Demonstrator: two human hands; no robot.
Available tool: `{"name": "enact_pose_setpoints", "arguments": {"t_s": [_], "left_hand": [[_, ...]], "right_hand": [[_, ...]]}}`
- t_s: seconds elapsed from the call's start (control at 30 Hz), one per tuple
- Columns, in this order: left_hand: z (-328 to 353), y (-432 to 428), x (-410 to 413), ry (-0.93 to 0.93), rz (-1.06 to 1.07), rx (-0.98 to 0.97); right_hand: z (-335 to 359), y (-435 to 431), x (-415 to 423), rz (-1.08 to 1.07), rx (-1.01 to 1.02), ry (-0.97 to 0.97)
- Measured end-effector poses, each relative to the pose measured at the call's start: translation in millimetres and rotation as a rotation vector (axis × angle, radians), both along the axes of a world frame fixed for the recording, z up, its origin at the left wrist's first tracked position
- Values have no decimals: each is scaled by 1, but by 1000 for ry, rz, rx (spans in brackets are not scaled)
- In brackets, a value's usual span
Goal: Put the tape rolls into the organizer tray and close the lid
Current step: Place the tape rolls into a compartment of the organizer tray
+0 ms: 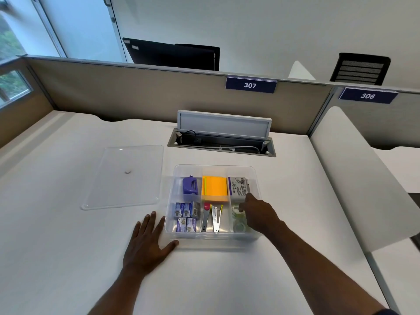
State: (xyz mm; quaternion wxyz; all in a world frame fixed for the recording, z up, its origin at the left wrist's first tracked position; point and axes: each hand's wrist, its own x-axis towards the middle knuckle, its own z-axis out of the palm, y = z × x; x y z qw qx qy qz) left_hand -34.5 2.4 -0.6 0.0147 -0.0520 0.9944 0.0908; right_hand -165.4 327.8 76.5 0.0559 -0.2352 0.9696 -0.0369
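The clear plastic organizer tray (214, 235) sits mid-tabletop (68, 258); two clear tape rolls (238, 218) lie in its near right compartment; the right hand (259, 212) reaches in, fingers curled on the farther roll; the left hand (147, 244) rests flat, open, beside the tray; the clear flat lid (123, 176) lies apart toward the left edge.

My clear plastic organizer tray (213, 168) sits on the plain white desk (68, 258), beside its see-through lid (123, 177). Inside I see a purple hole punch (189, 186), orange sticky notes (214, 189) edged yellow-green, blue-and-white staple boxes (186, 215), and transparent, faintly greenish tape rolls (238, 218).
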Motion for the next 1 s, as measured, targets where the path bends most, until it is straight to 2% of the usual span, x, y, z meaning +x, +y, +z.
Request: {"name": "enact_pose_setpoints", "arguments": {"t_s": [0.27,1.0], "left_hand": [[1,0,0,1,6,6],[-4,-2,-1,3,6,-5]], "right_hand": [[-3,-4,-4,16,99,14],[-10,-11,-7,10,95,64]]}}
